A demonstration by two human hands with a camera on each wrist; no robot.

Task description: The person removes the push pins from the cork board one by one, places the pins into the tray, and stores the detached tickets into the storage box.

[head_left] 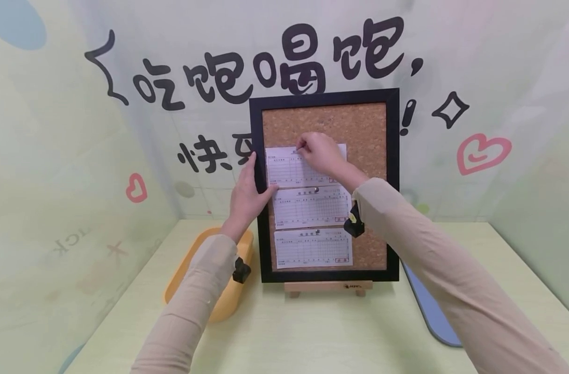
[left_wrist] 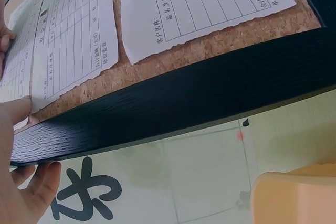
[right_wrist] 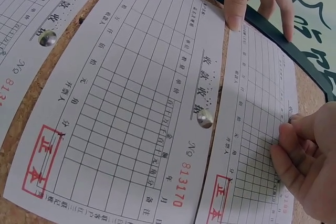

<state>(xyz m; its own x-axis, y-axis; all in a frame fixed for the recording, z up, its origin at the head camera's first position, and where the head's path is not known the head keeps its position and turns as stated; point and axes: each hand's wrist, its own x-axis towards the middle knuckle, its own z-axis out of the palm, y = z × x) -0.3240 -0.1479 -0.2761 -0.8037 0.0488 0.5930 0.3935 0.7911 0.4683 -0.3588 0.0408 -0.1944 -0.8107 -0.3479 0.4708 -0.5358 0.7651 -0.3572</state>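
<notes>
A cork board (head_left: pixel 368 130) in a black frame stands upright, bearing a column of three printed receipt slips: a top slip (head_left: pixel 280 169), a middle slip (head_left: pixel 308 210) and a bottom slip (head_left: pixel 312 254). Round-headed silver thumbtacks hold the middle and bottom slips; one thumbtack (right_wrist: pixel 205 118) shows plainly in the right wrist view. My left hand (head_left: pixel 248 200) grips the frame's left side, thumb in front near the top slip's lower left corner, fingers behind. At the top slip's upper edge, my right hand (head_left: pixel 321 153) pinches a small thumbtack, mostly hidden by the fingertips.
A small wooden easel (head_left: pixel 328 286) supports the board on the pale table. To the left sits a yellow-orange bin (head_left: pixel 174 285), partly behind my left forearm. A blue flat panel (head_left: pixel 436 317) lies on the right, partly under my right arm. Printed walls enclose the table.
</notes>
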